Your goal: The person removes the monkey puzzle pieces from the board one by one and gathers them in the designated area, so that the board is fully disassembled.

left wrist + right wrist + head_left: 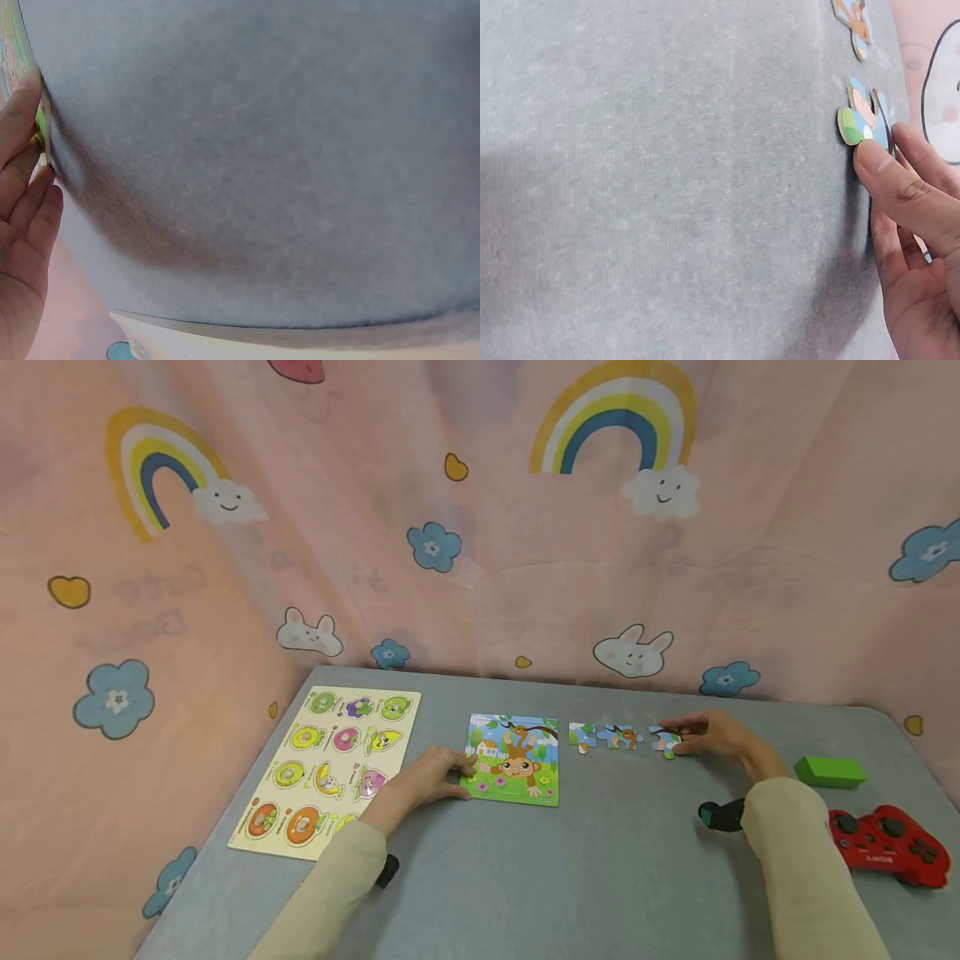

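A square monkey jigsaw puzzle (pixel 517 764) lies at the middle of the grey table. My left hand (pixel 431 777) holds it by its left edge, thumb near the lower corner. In the left wrist view the fingers (pixel 28 94) are at the puzzle's rim. My right hand (pixel 712 737) pinches a loose jigsaw piece (pixel 664 739) with a dark branch on it. Seen from the right wrist, the thumb (pixel 877 165) presses on the near side of this piece. Two more loose pieces sit in a row between it and the puzzle: a middle one (pixel 621 737) and a left one (pixel 582 735).
A cream fruit peg board (pixel 408 702) lies on the left, partly under my left forearm. On the right are a green block (pixel 830 772) and a red game controller (pixel 888 843), close to my right sleeve. A pink patterned curtain (pixel 495 610) hangs behind the table.
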Tool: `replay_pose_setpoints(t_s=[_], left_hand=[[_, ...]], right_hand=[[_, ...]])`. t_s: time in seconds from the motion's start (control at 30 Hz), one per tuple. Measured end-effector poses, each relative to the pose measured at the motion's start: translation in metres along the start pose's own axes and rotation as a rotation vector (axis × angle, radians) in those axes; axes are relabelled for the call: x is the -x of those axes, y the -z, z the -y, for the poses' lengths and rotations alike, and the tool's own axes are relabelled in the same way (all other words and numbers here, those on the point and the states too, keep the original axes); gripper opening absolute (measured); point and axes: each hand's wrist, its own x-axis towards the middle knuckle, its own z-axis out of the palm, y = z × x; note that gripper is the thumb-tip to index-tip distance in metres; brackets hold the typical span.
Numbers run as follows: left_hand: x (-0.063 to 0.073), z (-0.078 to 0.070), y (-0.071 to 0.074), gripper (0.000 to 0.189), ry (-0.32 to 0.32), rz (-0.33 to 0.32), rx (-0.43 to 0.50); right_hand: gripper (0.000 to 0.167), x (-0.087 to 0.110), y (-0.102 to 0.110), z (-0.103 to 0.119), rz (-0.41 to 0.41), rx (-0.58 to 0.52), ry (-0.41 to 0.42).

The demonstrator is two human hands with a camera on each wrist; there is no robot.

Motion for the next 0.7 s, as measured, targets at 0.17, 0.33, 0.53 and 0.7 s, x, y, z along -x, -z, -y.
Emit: replay_pose_setpoints(t_s=[0.17,0.33,0.53,0.7], left_hand=[[0.0005,-0.0005,-0.0003,0.030,0.006,-0.003,0.004],[0.0008,-0.0004,-0.0007,0.030,0.006,-0.006,0.008],[0.0011,0.0006,-0.0007,0.029,0.003,-0.013,0.004],[0.0011,0.0011,-0.0016,0.030,0.005,-0.011,-0.011]], right_hand=[[0.050,0.0004,-0.0012,0.0001,-0.012,-0.019,-0.002],[0.050,0.0005,-0.0010,0.0010,-0.010,-0.013,0.020],[0.052,0.0003,-0.0015,0.0012,0.004,-0.057,0.013],[0.052,0.0011,-0.0019,-0.0001,-0.003,-0.048,0.004]])
